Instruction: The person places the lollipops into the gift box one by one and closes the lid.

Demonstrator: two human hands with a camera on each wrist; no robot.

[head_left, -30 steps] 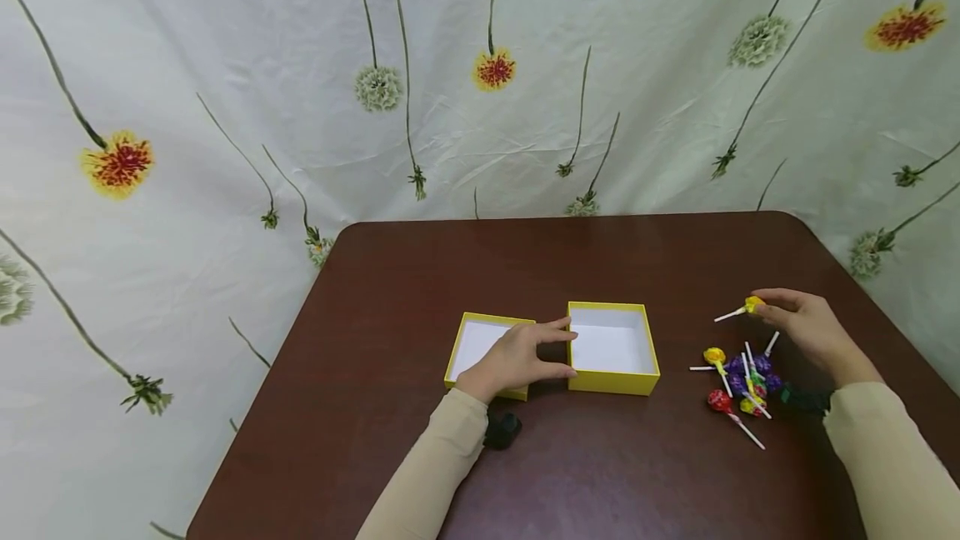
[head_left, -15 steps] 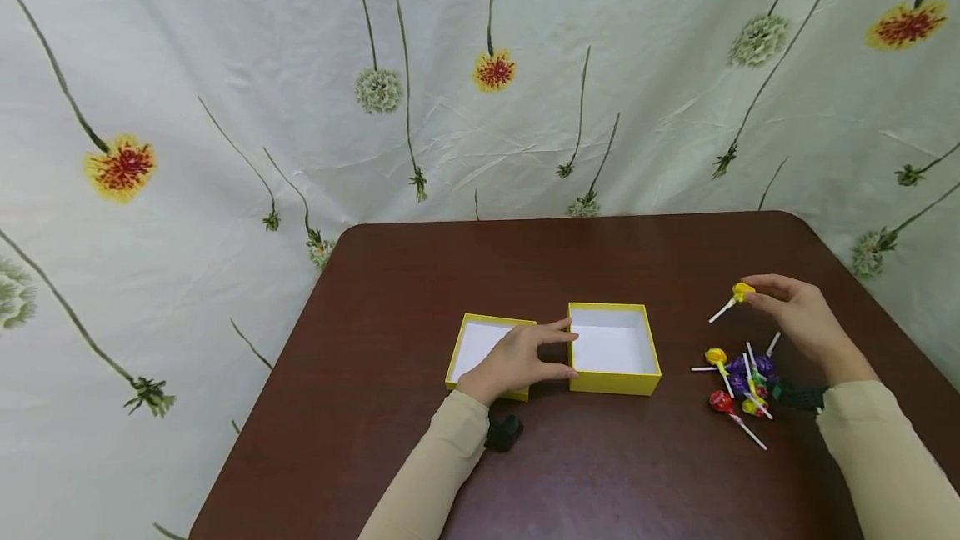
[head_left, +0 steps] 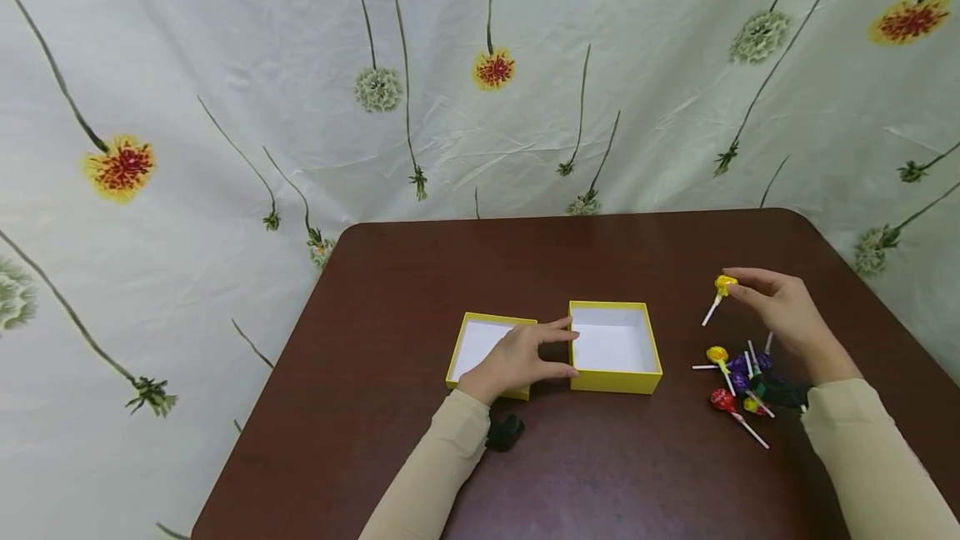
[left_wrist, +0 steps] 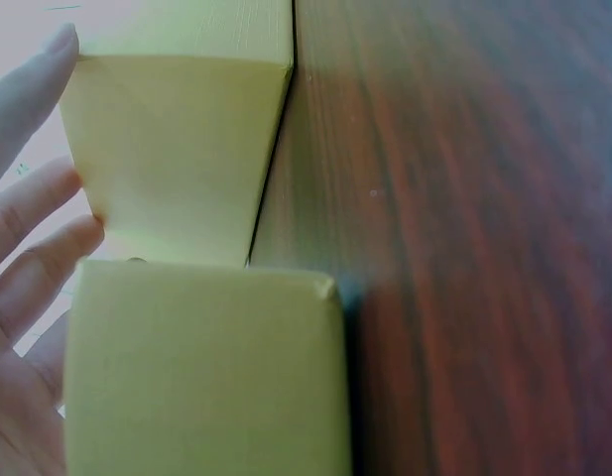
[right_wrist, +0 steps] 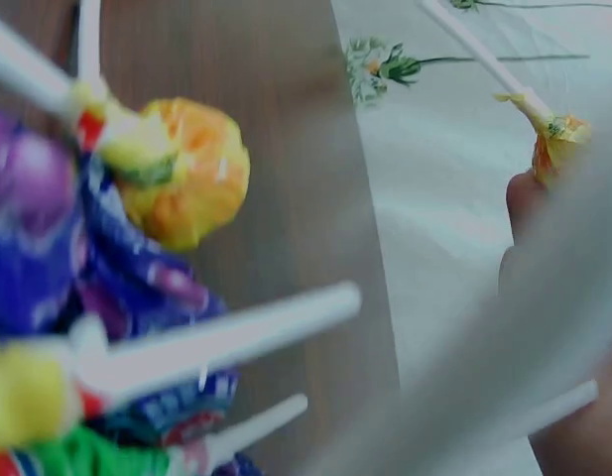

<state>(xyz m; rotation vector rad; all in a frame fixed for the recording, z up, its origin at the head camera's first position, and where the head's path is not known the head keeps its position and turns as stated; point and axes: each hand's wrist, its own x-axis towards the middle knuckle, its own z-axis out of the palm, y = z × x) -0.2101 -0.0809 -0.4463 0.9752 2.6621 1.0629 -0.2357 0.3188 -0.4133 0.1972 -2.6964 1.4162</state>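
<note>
My right hand pinches a yellow-wrapped lollipop by its candy head, with the white stick slanting down to the left. Below that hand lies a pile of lollipops in purple, green and yellow wrappers, partly hidden by the wrist strap. A second yellow lollipop and a red one lie at the pile's left side. On the left, my left hand touches the left wall of an open yellow box with thumb and fingertips spread. The box's white inside holds nothing.
A shallow yellow lid, white inside, lies left of the box, partly under my left hand. Everything rests on a dark brown table. Behind it hangs a white flower-printed cloth.
My right hand has lifted the yellow lollipop and carried it left and away from me; its stick has swung to point more downward. My left hand and the box have stayed put.
</note>
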